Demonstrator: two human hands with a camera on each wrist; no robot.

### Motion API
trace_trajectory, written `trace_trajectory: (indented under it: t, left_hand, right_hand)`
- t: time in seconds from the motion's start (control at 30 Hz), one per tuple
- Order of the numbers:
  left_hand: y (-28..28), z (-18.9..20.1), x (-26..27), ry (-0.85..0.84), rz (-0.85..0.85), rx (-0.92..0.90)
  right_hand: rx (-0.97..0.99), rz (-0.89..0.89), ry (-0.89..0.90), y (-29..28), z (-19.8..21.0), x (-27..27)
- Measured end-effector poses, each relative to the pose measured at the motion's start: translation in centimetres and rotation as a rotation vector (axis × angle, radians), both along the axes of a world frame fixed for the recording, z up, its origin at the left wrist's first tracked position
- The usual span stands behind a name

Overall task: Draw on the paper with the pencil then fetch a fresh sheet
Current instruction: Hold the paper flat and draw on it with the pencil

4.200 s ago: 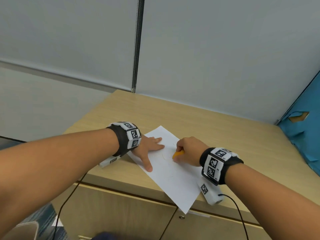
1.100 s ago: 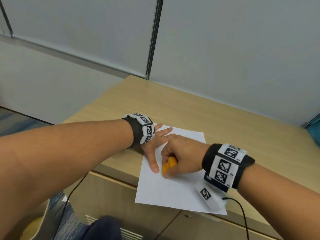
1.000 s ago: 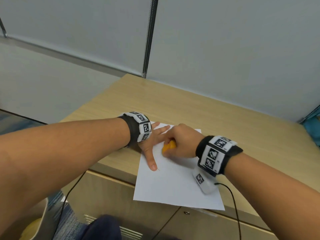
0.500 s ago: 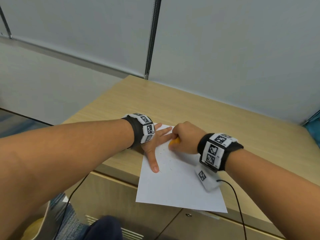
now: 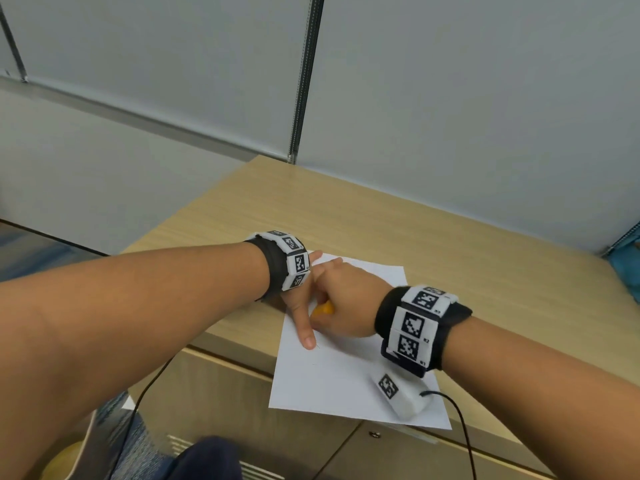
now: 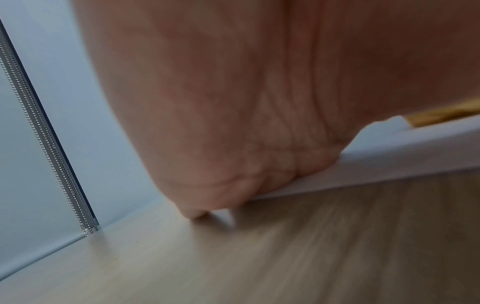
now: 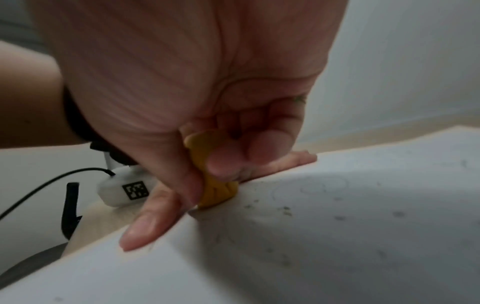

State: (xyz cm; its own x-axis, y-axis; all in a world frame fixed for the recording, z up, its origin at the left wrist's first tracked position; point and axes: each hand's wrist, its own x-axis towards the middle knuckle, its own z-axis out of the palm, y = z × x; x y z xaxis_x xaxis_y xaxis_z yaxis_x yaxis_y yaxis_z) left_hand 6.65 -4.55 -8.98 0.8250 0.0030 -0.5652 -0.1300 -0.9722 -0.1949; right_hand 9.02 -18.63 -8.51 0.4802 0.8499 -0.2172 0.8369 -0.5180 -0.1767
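A white sheet of paper (image 5: 346,379) lies on the wooden cabinet top (image 5: 450,244), its near edge hanging over the front. My left hand (image 5: 298,303) lies flat on the sheet's left edge with thumb and fingers spread, holding it down. My right hand (image 5: 346,303) grips a stubby orange piece (image 5: 323,309), ridged and flat-ended like an eraser. In the right wrist view the orange piece (image 7: 217,185) presses on the paper (image 7: 337,236) beside my left thumb (image 7: 148,226). Faint pencil circles and grey crumbs mark the sheet.
Grey partition walls with a metal strip (image 5: 304,81) close off the back of the cabinet top. Something blue (image 5: 628,265) sits at the far right edge. Black cables (image 5: 464,438) hang from both wrist units. Cabinet doors (image 5: 225,403) lie below the front edge.
My right hand has slid with the orange piece from the sheet's far part back toward me, close beside the left thumb. The left hand stays flat on the paper.
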Motion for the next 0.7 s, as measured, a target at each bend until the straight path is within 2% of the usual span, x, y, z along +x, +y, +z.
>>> trace_trajectory:
  t: [0.07,0.17,0.3,0.4,0.53,0.7]
  left_hand:
    - [0.2,-0.4,0.0,-0.019,-0.045,-0.061]
    - [0.6,-1.5,0.4,-0.036,-0.053,-0.091]
    - [0.8,-1.6,0.5,-0.026,-0.053,-0.091]
    - [0.9,-1.8,0.8,-0.041,-0.045,-0.083]
    - [0.6,-1.7,0.5,-0.049,-0.009,-0.116]
    - [-1.2,-0.5,-1.3,-0.046,0.111,-0.122]
  right_hand:
    - [-0.002,-0.075,-0.047,-0.2,0.3,1.5]
    - [-0.007,-0.296,-0.135,0.0,1.1,5.1]
    - [-0.060,-0.316,-0.116,0.6,1.8,4.6]
    - [-0.049,-0.339,-0.050,-1.1,2.5,3.1]
    - [-0.135,-0.372,0.002,-4.4,2.1,1.2]
    - [-0.038,-0.463,0.015,-6.6,1.7,1.3]
